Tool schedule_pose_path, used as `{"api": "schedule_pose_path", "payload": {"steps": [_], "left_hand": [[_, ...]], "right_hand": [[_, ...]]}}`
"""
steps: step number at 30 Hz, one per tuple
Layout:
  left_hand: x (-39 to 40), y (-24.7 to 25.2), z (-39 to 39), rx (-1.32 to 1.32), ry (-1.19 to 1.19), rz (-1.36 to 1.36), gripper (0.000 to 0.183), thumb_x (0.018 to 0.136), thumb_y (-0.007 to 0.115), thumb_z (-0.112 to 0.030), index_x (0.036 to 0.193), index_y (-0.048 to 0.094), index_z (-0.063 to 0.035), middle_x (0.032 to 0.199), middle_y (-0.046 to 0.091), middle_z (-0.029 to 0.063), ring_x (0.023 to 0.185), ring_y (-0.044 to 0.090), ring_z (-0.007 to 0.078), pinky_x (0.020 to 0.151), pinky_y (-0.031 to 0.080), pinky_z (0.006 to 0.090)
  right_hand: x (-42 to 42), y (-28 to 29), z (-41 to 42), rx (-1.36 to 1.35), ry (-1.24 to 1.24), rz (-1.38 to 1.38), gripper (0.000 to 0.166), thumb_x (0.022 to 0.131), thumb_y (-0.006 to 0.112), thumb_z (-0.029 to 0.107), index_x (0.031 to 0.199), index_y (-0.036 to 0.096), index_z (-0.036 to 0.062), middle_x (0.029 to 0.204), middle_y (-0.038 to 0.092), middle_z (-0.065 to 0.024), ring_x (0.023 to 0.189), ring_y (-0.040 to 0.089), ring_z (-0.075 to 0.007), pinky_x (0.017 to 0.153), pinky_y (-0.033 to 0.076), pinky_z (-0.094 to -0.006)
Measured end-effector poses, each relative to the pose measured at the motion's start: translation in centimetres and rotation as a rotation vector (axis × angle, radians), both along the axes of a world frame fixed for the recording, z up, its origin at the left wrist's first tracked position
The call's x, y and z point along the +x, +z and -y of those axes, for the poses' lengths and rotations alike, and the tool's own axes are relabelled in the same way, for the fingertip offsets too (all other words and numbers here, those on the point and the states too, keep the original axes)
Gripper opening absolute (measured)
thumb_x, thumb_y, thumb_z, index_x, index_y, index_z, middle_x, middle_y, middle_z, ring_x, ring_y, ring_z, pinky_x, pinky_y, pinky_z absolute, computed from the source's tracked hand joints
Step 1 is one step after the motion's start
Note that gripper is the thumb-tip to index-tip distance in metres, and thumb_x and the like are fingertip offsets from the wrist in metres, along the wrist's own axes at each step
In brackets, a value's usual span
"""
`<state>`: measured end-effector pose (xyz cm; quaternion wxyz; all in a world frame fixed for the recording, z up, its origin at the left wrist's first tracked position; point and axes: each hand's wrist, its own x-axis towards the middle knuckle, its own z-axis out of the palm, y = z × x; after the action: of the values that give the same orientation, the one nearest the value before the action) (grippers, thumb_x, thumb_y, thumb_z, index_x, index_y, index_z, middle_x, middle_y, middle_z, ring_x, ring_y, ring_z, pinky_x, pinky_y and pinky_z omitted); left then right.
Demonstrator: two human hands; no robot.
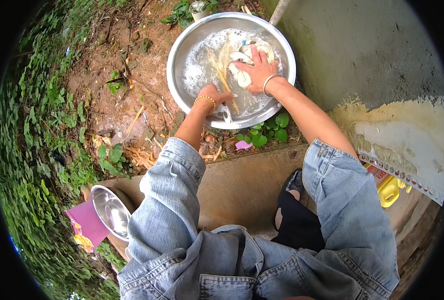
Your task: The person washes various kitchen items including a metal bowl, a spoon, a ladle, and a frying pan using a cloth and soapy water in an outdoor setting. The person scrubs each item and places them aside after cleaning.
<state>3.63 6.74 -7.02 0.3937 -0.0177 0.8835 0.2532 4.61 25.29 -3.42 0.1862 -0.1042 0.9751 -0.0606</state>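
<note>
A round metal basin (174, 80) in front of me holds cloudy, sudsy water (199, 63). With fingers spread, my right hand (261, 73) presses on a wet, bunched white item (244, 78), which looks like cloth and has a blue patch. Near the basin's closest rim, my left hand (214, 95) has its fingers curled down towards the water and its thumb reaching to a thin yellowish stick (220, 73). A white piece with a loop (225, 112) shows below that hand at the rim. Whether the left fingers grip anything is hidden.
A rough wall (360, 48) rises close on the right. A concrete ledge (237, 180) runs below the basin. At lower left are a smaller metal bowl (111, 212) and a pink packet (89, 221). A yellow-handled container (388, 191) stands at right; plants (38, 150) cover the left.
</note>
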Motion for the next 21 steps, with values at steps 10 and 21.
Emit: {"api": "schedule_pose_path", "payload": {"steps": [10,21], "left_hand": [[1.0,7.5,3.5,1.094,0.741,0.684,0.013,0.089,0.044,-0.011,0.099,0.046,-0.0037,0.059,0.046,-0.0012,0.038,0.034,0.0076,0.037,0.029,0.0178],[4.8,11.4,6.0,-0.325,-0.166,-0.786,0.027,0.085,0.046,-0.017,0.108,0.052,-0.0062,0.077,0.060,0.0239,0.067,0.060,0.0339,0.057,0.047,0.0423]], "right_hand": [[0.5,-3.8,2.1,-0.084,-0.104,-0.238,0.070,0.057,0.068,0.005,0.119,0.045,0.0297,0.135,0.018,-0.0142,0.116,0.027,-0.0418,0.084,0.042,-0.0504],[-1.3,0.9,-0.4,-1.818,-0.954,0.016,0.053,0.064,0.060,-0.006,0.114,0.042,0.0012,0.098,0.055,-0.0090,0.086,0.057,-0.0197,0.078,0.047,-0.0297]]}}
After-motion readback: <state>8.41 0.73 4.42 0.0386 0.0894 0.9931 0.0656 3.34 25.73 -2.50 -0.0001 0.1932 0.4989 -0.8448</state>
